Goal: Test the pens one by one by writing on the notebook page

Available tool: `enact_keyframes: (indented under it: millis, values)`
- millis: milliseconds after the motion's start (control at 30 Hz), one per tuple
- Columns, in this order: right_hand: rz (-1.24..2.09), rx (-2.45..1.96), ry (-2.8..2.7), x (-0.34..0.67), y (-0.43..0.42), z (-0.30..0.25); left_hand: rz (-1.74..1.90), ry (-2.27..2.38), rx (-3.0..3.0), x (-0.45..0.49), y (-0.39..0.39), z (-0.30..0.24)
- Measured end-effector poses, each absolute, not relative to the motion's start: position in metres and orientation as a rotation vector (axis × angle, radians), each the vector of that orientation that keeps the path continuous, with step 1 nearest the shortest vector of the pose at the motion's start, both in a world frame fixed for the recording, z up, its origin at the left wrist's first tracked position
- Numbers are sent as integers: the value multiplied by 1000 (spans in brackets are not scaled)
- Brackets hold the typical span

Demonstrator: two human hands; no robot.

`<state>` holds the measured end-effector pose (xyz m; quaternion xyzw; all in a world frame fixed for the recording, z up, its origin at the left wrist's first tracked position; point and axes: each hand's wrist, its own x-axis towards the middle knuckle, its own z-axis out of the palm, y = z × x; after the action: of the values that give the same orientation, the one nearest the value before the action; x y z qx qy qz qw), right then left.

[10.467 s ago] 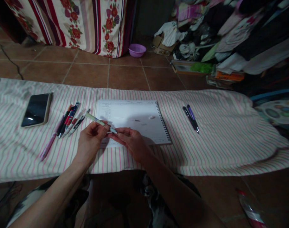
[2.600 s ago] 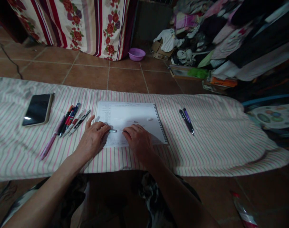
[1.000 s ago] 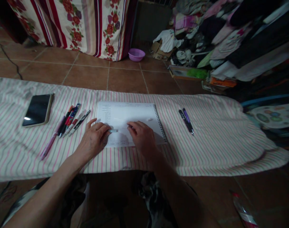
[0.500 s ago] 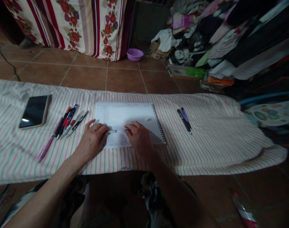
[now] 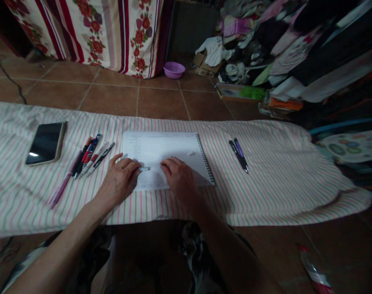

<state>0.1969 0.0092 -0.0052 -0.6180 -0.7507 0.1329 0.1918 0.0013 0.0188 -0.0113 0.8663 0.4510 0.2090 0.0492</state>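
A spiral notebook [image 5: 176, 145] lies open on the striped cloth [image 5: 265, 179]. My left hand [image 5: 120, 181] rests on its left edge, fingers curled over a pale pen [image 5: 145, 168] whose tip sticks out to the right. My right hand [image 5: 180, 177] lies knuckles up on the page just right of that tip, fingertips bent down and pressed to the paper; what they hold, if anything, is hidden. A small white piece [image 5: 191, 153] and a thin rod [image 5: 153, 154] lie on the page beyond my hands.
Several pens [image 5: 89, 155] and a pink pen [image 5: 60, 190] lie left of the notebook, with a phone [image 5: 44, 143] further left. Two dark pens [image 5: 238, 154] lie to the right. Tiled floor, a purple bowl [image 5: 174, 69] and heaped clothes [image 5: 265, 41] are behind.
Both hands came down from holding the pen in the air to resting on the notebook. Over the last second my right hand drew back slightly toward me.
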Motion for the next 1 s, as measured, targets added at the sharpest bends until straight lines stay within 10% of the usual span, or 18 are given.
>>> enact_keyframes:
  millis: [1000]
  values:
    - [423,-1525,-2175,190,4,-9,650,1358,2665,5,17,-11]
